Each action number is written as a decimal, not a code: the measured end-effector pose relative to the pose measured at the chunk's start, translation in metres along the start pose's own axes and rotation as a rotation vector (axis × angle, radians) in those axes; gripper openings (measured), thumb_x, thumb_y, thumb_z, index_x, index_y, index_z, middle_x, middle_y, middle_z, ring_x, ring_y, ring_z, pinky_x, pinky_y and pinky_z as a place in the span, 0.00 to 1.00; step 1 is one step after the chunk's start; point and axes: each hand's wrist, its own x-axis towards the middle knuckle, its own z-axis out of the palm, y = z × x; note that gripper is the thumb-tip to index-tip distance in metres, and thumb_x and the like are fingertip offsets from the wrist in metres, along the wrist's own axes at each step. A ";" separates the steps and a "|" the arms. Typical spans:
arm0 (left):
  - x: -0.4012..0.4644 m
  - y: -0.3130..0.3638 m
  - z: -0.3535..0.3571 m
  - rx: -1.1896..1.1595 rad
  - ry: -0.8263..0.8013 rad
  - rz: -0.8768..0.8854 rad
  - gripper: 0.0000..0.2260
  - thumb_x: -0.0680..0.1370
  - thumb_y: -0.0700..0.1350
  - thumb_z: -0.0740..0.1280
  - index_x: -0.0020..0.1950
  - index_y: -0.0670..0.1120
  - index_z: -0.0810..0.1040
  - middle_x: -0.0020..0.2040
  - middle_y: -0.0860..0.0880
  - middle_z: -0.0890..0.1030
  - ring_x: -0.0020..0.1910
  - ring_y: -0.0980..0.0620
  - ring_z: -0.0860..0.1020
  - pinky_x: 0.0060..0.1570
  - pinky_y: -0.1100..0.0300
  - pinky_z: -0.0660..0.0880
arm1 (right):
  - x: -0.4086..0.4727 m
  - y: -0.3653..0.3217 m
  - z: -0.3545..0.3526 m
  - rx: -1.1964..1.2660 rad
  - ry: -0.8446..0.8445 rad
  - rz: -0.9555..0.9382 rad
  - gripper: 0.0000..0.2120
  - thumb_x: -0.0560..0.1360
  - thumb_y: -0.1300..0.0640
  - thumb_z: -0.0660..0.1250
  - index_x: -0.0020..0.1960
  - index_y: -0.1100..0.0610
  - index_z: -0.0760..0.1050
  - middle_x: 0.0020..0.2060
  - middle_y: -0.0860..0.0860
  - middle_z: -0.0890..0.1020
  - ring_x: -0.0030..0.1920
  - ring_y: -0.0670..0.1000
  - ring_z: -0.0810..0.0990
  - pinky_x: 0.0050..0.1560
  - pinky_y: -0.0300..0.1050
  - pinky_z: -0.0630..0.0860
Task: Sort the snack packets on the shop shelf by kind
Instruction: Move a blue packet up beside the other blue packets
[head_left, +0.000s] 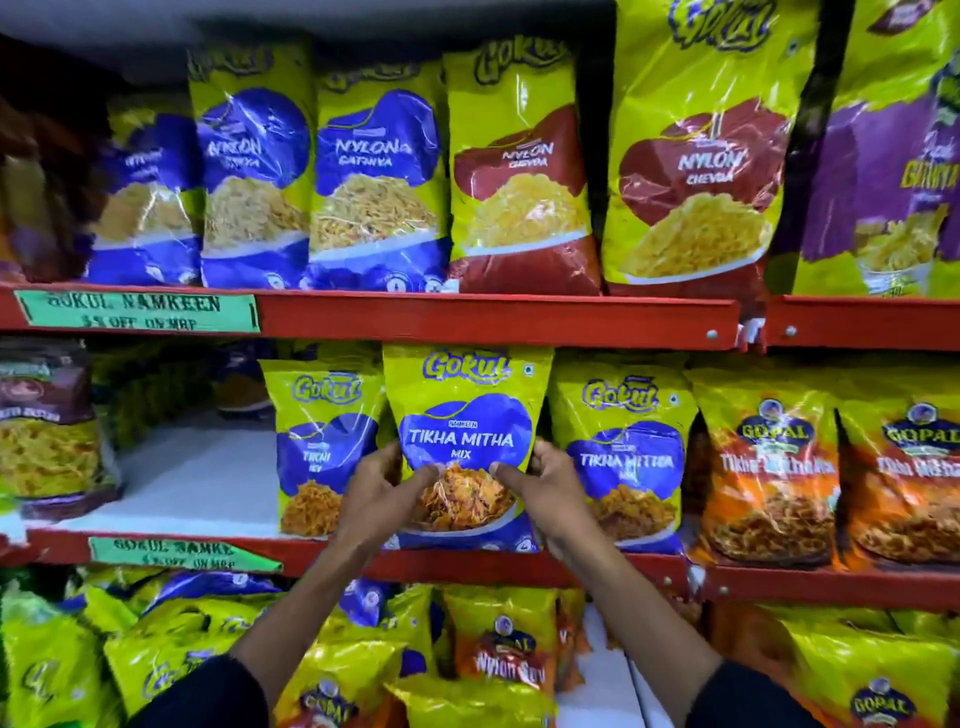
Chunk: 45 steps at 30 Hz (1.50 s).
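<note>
A yellow-green and blue Tikha Mitha Mix packet (465, 415) stands upright at the front of the middle shelf. My left hand (379, 493) grips its lower left edge and my right hand (537, 486) grips its lower right edge. A similar blue Tikhi packet (319, 441) stands just left of it, and another Tikha Mitha packet (626, 457) just right. Orange Gopal packets (769, 467) follow further right.
The top shelf holds blue Nylon packets (374, 176), red Nylon Chevda packets (519, 171) and a purple packet (883, 171). A bare white stretch of the middle shelf (197, 478) lies left, beside a maroon packet (47, 431). Mixed packets (488, 644) lie jumbled on the bottom shelf.
</note>
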 end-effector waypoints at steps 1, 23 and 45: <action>0.006 0.000 0.002 -0.001 0.000 -0.005 0.08 0.73 0.42 0.75 0.50 0.49 0.81 0.38 0.54 0.86 0.33 0.52 0.82 0.34 0.52 0.80 | 0.005 0.000 0.003 -0.002 0.015 0.002 0.12 0.72 0.67 0.72 0.46 0.50 0.81 0.42 0.46 0.87 0.42 0.46 0.84 0.47 0.46 0.81; 0.024 -0.028 0.027 0.100 -0.075 -0.181 0.13 0.75 0.43 0.72 0.59 0.43 0.78 0.52 0.44 0.86 0.45 0.44 0.85 0.44 0.41 0.84 | 0.020 0.037 -0.008 -0.188 0.011 0.163 0.14 0.77 0.62 0.68 0.62 0.57 0.76 0.56 0.51 0.85 0.55 0.51 0.83 0.52 0.46 0.80; 0.012 0.006 0.032 0.126 0.444 0.138 0.17 0.80 0.47 0.65 0.67 0.41 0.77 0.61 0.43 0.83 0.61 0.47 0.81 0.63 0.51 0.77 | -0.001 -0.003 0.000 -0.267 0.567 -0.171 0.14 0.78 0.59 0.66 0.63 0.58 0.77 0.56 0.54 0.85 0.49 0.48 0.82 0.47 0.29 0.78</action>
